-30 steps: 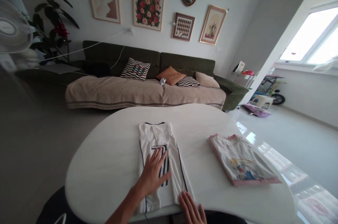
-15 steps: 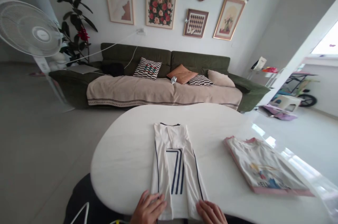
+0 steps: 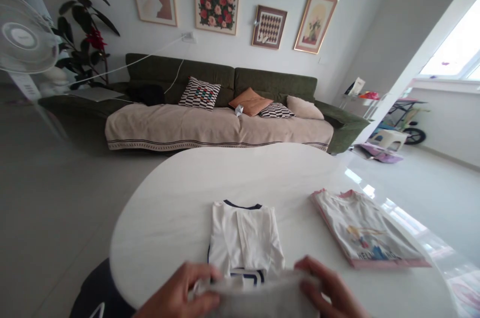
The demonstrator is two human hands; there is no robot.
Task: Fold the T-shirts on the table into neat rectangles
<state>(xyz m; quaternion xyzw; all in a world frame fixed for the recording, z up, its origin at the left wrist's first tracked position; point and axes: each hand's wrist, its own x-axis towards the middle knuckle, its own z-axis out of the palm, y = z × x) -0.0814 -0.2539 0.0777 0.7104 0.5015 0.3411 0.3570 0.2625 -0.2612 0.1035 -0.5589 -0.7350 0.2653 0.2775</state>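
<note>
A white jersey [image 3: 247, 238] with a dark collar and dark stripes lies on the white table [image 3: 161, 218], its collar end toward the sofa. Its near end is lifted off the table and folded up toward the collar, blurred by motion. My left hand [image 3: 183, 290] pinches the left corner of that raised edge, and my right hand [image 3: 328, 288] pinches the right corner. Most of the dark number on the jersey is covered by the raised part; only its top shows.
To the right on the table lies a folded stack of shirts [image 3: 371, 233], light grey with pink edges and a printed figure. Beyond the table stands a green sofa [image 3: 180, 70] with cushions. A white fan [image 3: 22, 38] is at the left, and a dark seat [image 3: 99, 288] is at the near left.
Both hands have gripped the jersey's near edge and raised it, folding it toward the collar. The jersey has slid nearer to me. The view has shifted slightly to the right.
</note>
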